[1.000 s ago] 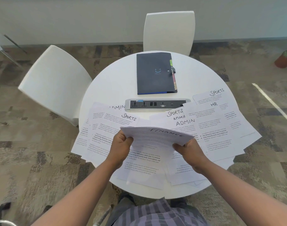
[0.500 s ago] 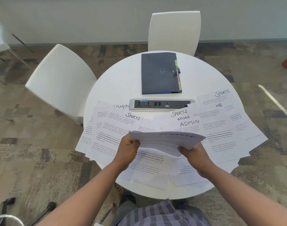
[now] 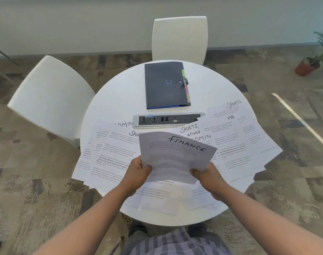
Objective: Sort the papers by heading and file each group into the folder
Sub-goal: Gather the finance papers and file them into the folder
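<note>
Left hand pinches the lower left edge of the FINANCE sheet, thumb on top and the other fingers curled under; right hand does the same at the lower right corner, so both are clamped on the paper and it hangs raised above the table, tilted up toward the person. Looks like more than one sheet in the grip, can't tell how many. Paper is light, thin, floppy — the top edge already bows and curls, so a one-handed hold near a corner would likely let it droop or crease; two-edge pinch like this keeps it flat. Best taken by the margins, not the middle. Sheets would probably slide over each other easily, so a stack needs squaring before filing. Underneath, the loose papers lie fanned and overlapping across the near half of the table, headings SPORTS, ADMIN, HR readable. Beyond the power strip lies the dark folder, closed, coloured tabs on its right edge — well apart from the hands. White chairs behind and to the left.
</note>
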A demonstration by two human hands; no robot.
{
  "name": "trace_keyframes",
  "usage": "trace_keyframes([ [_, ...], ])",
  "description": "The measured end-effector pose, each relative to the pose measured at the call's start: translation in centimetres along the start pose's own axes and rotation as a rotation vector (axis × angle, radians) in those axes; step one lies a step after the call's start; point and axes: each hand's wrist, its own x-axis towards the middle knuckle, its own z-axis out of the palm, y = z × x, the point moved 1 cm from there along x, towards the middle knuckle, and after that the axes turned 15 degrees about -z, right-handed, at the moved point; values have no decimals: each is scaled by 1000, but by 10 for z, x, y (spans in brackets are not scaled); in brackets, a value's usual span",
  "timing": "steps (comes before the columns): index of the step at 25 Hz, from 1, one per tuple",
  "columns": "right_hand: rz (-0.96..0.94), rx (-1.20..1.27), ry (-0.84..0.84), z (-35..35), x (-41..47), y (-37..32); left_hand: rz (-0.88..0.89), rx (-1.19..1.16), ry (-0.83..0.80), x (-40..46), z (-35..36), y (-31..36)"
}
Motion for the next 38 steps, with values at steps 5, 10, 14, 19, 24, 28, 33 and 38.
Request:
trace_keyframes([
  [5, 19, 7, -10, -6, -8, 6, -21, 86, -81, 9, 11, 5],
  [10, 24, 128, 53, -32, -9, 3, -17, 30, -105, 15, 22, 22],
  [14, 20, 211, 10, -60, -6, 14, -64, -69, -102, 23, 40, 34],
  [19, 29, 318, -16, -98, 0, 16, -137, -195, -97, 10, 75, 38],
  [24, 73, 321, -53, -136, 0, 16, -207, -284, 45, -5, 110, 37],
  [28, 105, 300, -14, -154, 6, 23, -262, -312, 116, -4, 125, 29],
  [33, 196, 274, 19, -145, 1, 37, -291, -307, 129, 4, 118, 18],
  [38, 242, 198, 64, -127, 9, 43, -278, -208, 223, 9, 74, -10],
])
